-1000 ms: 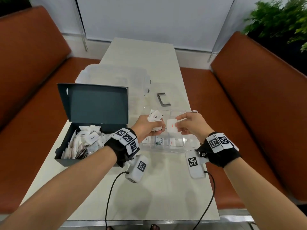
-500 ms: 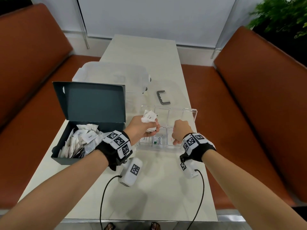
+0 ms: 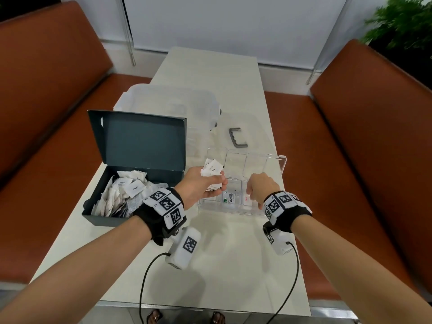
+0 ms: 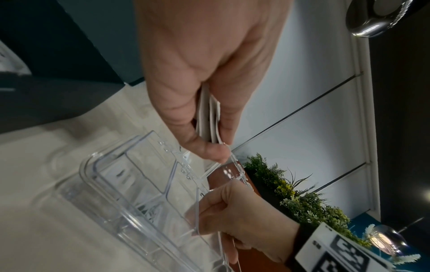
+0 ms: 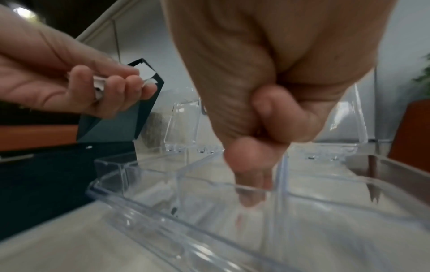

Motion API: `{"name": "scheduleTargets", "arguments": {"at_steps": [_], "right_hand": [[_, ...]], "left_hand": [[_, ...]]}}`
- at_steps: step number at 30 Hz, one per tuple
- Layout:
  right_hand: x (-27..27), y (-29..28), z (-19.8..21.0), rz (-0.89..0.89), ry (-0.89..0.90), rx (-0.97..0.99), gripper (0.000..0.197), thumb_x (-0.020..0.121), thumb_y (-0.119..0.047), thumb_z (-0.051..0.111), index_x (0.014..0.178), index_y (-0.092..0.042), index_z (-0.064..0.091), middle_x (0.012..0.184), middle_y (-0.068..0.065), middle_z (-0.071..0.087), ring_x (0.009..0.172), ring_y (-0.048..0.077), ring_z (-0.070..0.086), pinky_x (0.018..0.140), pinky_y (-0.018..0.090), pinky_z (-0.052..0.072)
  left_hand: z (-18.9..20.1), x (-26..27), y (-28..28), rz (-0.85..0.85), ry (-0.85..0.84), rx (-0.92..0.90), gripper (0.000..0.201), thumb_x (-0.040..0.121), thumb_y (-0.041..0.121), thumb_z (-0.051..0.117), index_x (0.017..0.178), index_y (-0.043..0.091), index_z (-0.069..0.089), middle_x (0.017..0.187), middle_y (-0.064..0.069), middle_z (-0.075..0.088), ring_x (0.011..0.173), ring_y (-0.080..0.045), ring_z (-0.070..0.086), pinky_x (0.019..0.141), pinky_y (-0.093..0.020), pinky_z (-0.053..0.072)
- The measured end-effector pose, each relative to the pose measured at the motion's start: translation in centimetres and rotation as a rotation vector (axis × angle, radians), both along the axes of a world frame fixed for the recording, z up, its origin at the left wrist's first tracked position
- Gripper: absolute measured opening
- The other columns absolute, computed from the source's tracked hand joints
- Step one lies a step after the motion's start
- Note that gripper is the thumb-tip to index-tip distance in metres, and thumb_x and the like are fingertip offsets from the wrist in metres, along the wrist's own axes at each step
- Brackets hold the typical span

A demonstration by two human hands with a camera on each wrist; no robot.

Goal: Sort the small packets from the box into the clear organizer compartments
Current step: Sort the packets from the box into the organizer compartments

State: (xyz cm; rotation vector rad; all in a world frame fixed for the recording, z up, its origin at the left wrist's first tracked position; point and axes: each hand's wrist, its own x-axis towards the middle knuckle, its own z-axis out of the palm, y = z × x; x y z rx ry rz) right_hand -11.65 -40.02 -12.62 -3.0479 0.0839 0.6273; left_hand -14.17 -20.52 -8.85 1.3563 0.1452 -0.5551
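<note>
My left hand [image 3: 198, 185] pinches a fan of packets [image 3: 211, 170] over the organizer's [image 3: 257, 212] left edge. My right hand [image 3: 260, 188] dips curled fingers [image 5: 250, 185] into the near right compartment; I cannot tell whether that grip holds anything. The box [image 3: 98, 213] sits just left on the table [image 3: 222, 265], whose near stretch lies open.

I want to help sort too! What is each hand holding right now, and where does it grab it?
The left hand grips a small stack of white packets by their lower ends. The right hand reaches into the clear organizer; whether it pinches anything cannot be told.
</note>
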Motion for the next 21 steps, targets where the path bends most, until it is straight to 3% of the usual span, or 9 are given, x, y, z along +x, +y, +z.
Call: {"name": "scheduleTargets", "arguments": {"at_steps": [4, 9, 14, 18, 21], "right_hand": [[-0.3, 0.1, 0.0, 0.277, -0.013, -0.26, 0.024, 0.087, -0.024, 0.066, 0.111, -0.022, 0.064, 0.107, 0.002, 0.064, 0.095, 0.026, 0.065, 0.072, 0.031, 0.045], [-0.4, 0.0, -0.8, 0.403, -0.06, -0.381, 0.021, 0.088, -0.033, 0.062, 0.107, -0.025, 0.064, 0.1, -0.002, 0.065, 0.088, 0.024, 0.066, 0.065, 0.028, 0.038], [-0.5, 0.0, -0.6, 0.424, -0.087, -0.374, 0.023, 0.087, -0.039, 0.06, 0.105, -0.026, 0.066, 0.095, -0.002, 0.066, 0.083, 0.024, 0.065, 0.063, 0.028, 0.037], [-0.6, -0.4, 0.1, 0.424, -0.083, -0.291, 0.03, 0.086, -0.047, 0.06, 0.112, -0.032, 0.065, 0.103, -0.005, 0.066, 0.089, 0.022, 0.065, 0.067, 0.027, 0.039], [-0.8, -0.5, 1.8, 0.364, -0.179, -0.206, 0.021, 0.091, -0.041, 0.055, 0.106, -0.033, 0.066, 0.104, -0.004, 0.067, 0.088, 0.023, 0.065, 0.067, 0.027, 0.041]], "left_hand": [[0.1, -0.2, 0.2, 0.005, 0.004, -0.002, 0.009, 0.089, 0.003, 0.066, 0.098, 0.006, 0.064, 0.091, -0.012, 0.069, 0.076, -0.018, 0.068, 0.062, -0.021, 0.056], [0.3, -0.3, 0.7, 0.032, 0.034, -0.038, 0.01, 0.091, 0.007, 0.066, 0.101, 0.004, 0.064, 0.092, -0.014, 0.068, 0.08, -0.021, 0.067, 0.061, -0.021, 0.055], [0.5, -0.5, 0.9, 0.074, 0.124, -0.126, 0.028, 0.097, 0.028, 0.058, 0.107, 0.002, 0.062, 0.093, -0.016, 0.069, 0.078, -0.021, 0.069, 0.063, -0.024, 0.058], [0.5, -0.6, 0.9, 0.083, 0.161, -0.168, 0.05, 0.095, 0.046, 0.053, 0.112, 0.0, 0.062, 0.099, -0.019, 0.072, 0.083, -0.024, 0.071, 0.07, -0.028, 0.061], [0.5, -0.6, 1.0, 0.092, 0.198, -0.223, 0.052, 0.095, 0.047, 0.052, 0.115, -0.001, 0.059, 0.104, -0.023, 0.071, 0.09, -0.029, 0.071, 0.077, -0.032, 0.06]]}}
